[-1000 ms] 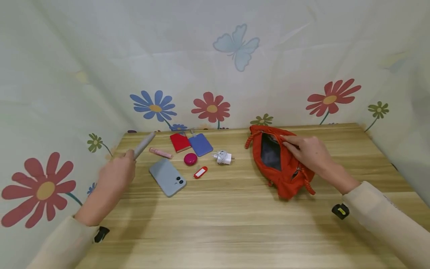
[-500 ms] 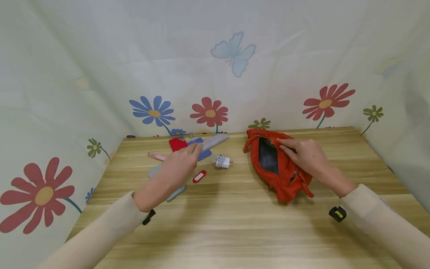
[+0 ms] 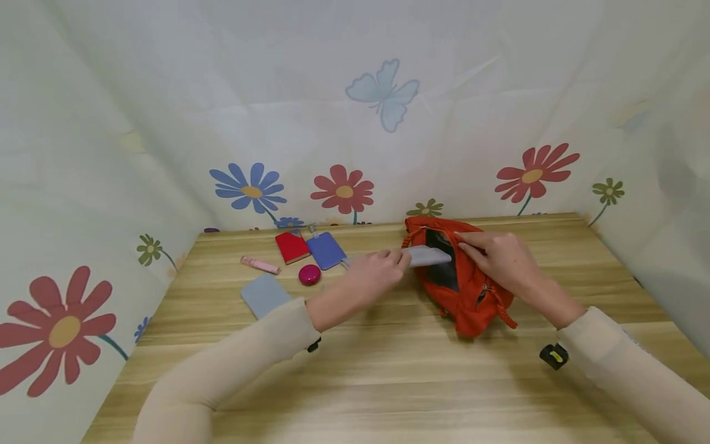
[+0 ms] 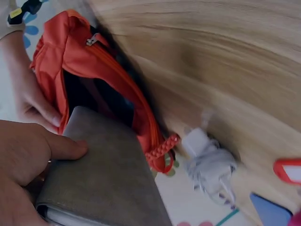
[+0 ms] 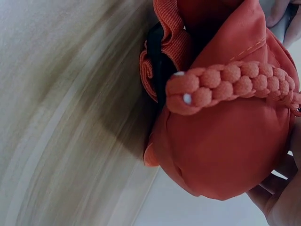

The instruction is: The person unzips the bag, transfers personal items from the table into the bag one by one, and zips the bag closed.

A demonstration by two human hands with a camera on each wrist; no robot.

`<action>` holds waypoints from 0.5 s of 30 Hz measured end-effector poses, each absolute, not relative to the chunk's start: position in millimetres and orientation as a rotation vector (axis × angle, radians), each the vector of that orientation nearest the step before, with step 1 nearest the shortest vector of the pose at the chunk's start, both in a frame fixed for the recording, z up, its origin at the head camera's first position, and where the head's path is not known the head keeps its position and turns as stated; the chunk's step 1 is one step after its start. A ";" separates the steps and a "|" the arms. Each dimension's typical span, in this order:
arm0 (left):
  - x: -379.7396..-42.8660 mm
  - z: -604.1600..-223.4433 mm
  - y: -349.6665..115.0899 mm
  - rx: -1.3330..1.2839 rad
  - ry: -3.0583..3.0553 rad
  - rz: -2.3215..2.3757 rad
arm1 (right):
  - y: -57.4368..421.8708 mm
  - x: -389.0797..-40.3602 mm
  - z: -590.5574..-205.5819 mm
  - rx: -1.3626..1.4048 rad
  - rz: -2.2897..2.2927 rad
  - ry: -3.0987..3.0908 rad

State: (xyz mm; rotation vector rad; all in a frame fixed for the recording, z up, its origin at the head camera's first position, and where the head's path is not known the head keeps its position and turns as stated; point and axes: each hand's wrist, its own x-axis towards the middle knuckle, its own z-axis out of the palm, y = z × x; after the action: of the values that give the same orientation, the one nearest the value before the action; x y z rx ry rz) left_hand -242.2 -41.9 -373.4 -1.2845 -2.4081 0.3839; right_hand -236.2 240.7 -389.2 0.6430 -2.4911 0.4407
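My left hand (image 3: 374, 279) pinches a grey notebook (image 4: 106, 169), thumb on its cover and page edges showing at one side. The notebook's far end overlaps the mouth of an orange-red zip bag (image 3: 471, 311) in the head view. With thumb and fingers, my right hand (image 3: 507, 259) holds the rim of the bag's opening, which gapes to show a dark lining. A braided zip pull (image 5: 225, 84) and folded webbing strap (image 5: 170, 47) fill part of the right wrist view.
Left of the bag lie a blue card holder (image 3: 326, 250), red booklet (image 3: 292, 248), pink tube (image 3: 261, 265), magenta round case (image 3: 309, 275) and phone (image 3: 263, 295), partly behind my sleeve. A white charger (image 4: 211, 165) and red key tag (image 4: 288, 170) show in the left wrist view.
My left hand has carried the notebook rightward from beyond the phone to the bag's mouth. My right hand keeps its hold on the bag's rim.
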 end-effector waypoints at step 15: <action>-258.5 -399.2 -5.8 -1.311 -2.132 0.495 | 225.8 -232.0 -389.2 0.694 0.507 -2.395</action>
State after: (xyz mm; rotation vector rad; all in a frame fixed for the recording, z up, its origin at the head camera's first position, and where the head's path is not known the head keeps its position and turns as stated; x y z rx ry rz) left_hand -258.5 -5.8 -399.2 -1.3108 -2.1320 0.4946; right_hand -232.0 225.8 -389.2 0.6939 -2.3952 0.5073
